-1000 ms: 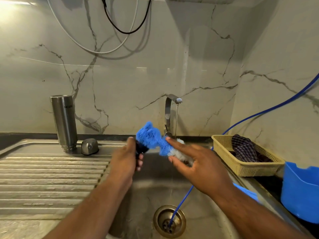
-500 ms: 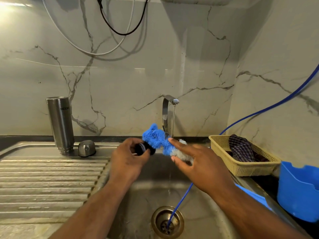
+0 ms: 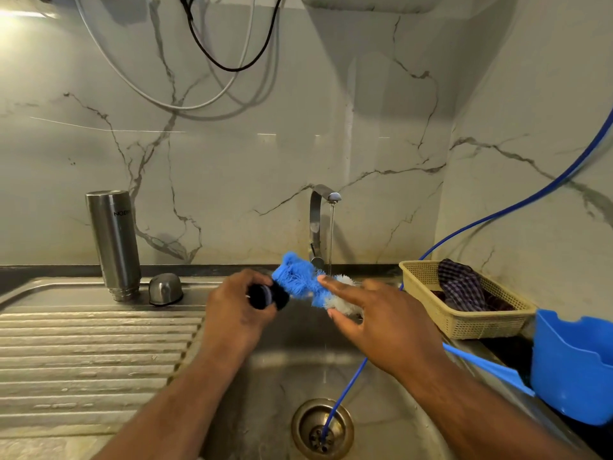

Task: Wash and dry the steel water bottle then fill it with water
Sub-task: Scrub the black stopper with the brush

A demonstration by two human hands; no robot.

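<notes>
The steel water bottle (image 3: pixel 114 242) stands upside down on the drainboard at the back left, its steel cap (image 3: pixel 165 288) lying beside it. Over the sink basin my left hand (image 3: pixel 237 313) grips the black handle of a bottle brush (image 3: pixel 300 282) with blue and white bristles. My right hand (image 3: pixel 374 322) holds the bristle end between thumb and fingers, index finger stretched along the blue bristles. A thin stream of water runs from the tap (image 3: pixel 320 224) just behind the brush.
A thin blue hose (image 3: pixel 345 390) drops into the sink drain (image 3: pixel 322 428). A beige basket (image 3: pixel 464 322) with a checked cloth sits on the right counter, a blue plastic container (image 3: pixel 575 366) in front of it. The ribbed drainboard (image 3: pixel 89 353) spreads left.
Both hands and the brush have dropped slightly in the view. My left hand has turned, so the black handle end now shows. The right hand stays on the bristles.
</notes>
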